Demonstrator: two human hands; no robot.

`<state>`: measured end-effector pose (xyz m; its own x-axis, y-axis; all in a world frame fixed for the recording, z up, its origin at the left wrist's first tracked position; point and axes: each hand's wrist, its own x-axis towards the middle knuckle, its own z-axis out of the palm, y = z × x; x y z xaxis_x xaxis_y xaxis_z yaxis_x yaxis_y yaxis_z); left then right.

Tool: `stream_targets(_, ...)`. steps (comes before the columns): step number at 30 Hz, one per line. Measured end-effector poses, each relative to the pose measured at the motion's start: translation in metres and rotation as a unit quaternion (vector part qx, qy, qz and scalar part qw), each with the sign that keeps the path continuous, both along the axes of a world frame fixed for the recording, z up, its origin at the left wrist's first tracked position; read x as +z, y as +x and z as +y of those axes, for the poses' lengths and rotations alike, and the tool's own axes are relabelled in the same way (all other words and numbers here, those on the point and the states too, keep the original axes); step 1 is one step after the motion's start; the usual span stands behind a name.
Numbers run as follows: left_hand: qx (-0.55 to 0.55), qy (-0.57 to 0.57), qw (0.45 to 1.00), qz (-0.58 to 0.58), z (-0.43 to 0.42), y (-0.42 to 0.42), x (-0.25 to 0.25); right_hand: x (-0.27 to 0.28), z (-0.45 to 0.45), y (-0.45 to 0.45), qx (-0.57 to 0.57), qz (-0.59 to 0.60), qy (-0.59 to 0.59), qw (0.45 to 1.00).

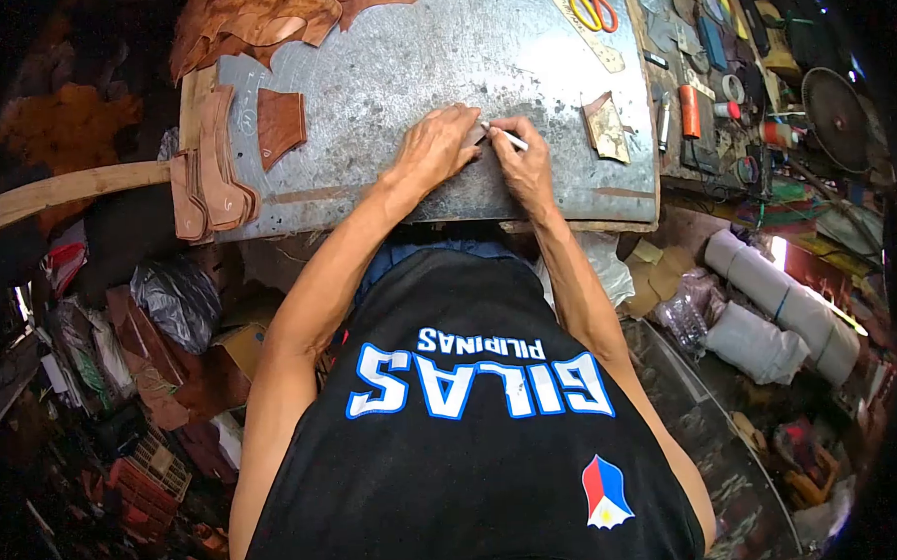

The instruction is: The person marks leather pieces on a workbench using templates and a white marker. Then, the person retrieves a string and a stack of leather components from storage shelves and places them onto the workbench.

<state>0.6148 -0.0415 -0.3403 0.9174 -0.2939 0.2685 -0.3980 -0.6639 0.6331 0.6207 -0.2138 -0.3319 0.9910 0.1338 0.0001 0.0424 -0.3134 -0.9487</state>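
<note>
On the grey metal-topped table [360, 94], my left hand [435, 147] lies palm down near the middle, pressing on a small flat piece that shows only partly between my hands. My right hand [525, 162] is closed round a white pen [516, 141], its tip pointing left at that piece. A dark brown leather piece [282, 128] lies to the left. Cut leather strips [222, 180] are stacked at the table's left edge. A tan, stained piece [605, 129] is to the right of my right hand.
Brown leather hides [257, 23] cover the back left. Yellow-and-red scissors [594, 11] lie at the back right by a pale template [580, 32]. Beyond the right edge are a red cylinder [690, 111], tape rolls and tools. A wooden strip [79, 188] juts out left.
</note>
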Motion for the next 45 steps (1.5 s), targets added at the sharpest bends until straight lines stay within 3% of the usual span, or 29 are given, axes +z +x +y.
stream_targets(1,0.008,0.005,1.000,-0.012,0.001,0.000,0.000,-0.002,-0.002,0.001,0.000,-0.002,0.002,1.000)
stream_targets(3,-0.009,-0.001,1.000,0.026,0.004,0.003,0.003,-0.007,-0.013,0.003,-0.022,0.087,0.131,0.987)
stream_targets(5,-0.025,-0.008,0.998,0.063,0.007,0.006,0.003,-0.009,-0.018,0.001,-0.012,0.103,0.128,0.986)
stream_targets(7,-0.025,-0.054,0.997,0.047,0.009,0.009,-0.007,-0.008,-0.013,0.001,0.024,0.027,0.015,0.999)
stream_targets(9,-0.022,-0.055,0.998,0.029,0.009,0.009,-0.005,-0.008,-0.006,-0.001,0.008,0.036,0.002,0.999)
stream_targets(11,-0.009,-0.082,0.991,0.102,0.009,0.008,0.007,-0.012,-0.001,0.001,0.024,0.028,-0.052,0.998)
stream_targets(15,-0.021,-0.051,0.991,0.121,0.009,0.007,0.008,-0.006,-0.005,0.001,0.062,0.010,-0.048,0.997)
stream_targets(20,-0.007,-0.036,0.999,0.002,0.005,0.006,-0.011,-0.006,-0.003,0.001,0.048,-0.014,-0.079,0.996)
stream_targets(22,-0.007,-0.026,1.000,0.004,0.003,0.004,-0.005,-0.006,-0.003,0.001,0.041,-0.015,-0.077,0.996)
stream_targets(25,0.005,-0.003,1.000,0.002,0.000,-0.001,0.003,-0.008,-0.002,0.003,-0.002,-0.014,-0.037,0.999)
stream_targets(27,0.013,0.006,1.000,-0.002,0.000,0.000,0.004,-0.007,-0.010,0.003,-0.024,0.038,0.088,0.995)
stream_targets(29,-0.019,-0.013,0.997,0.076,0.005,0.005,0.003,-0.004,-0.016,0.003,-0.035,0.082,0.120,0.989)
stream_targets(31,-0.031,-0.022,0.996,0.081,0.009,0.007,0.004,-0.006,-0.019,0.003,-0.057,0.105,0.187,0.975)
stream_targets(41,-0.033,-0.038,0.994,0.097,0.011,0.009,0.008,-0.010,-0.015,0.001,-0.019,0.064,0.161,0.985)
stream_targets(43,-0.039,-0.031,0.997,0.063,0.012,0.011,0.007,0.007,-0.013,0.001,-0.089,0.136,0.250,0.955)
stream_targets(45,-0.010,-0.066,0.982,0.177,0.012,0.007,0.022,0.040,-0.001,-0.008,-0.038,0.124,0.340,0.931)
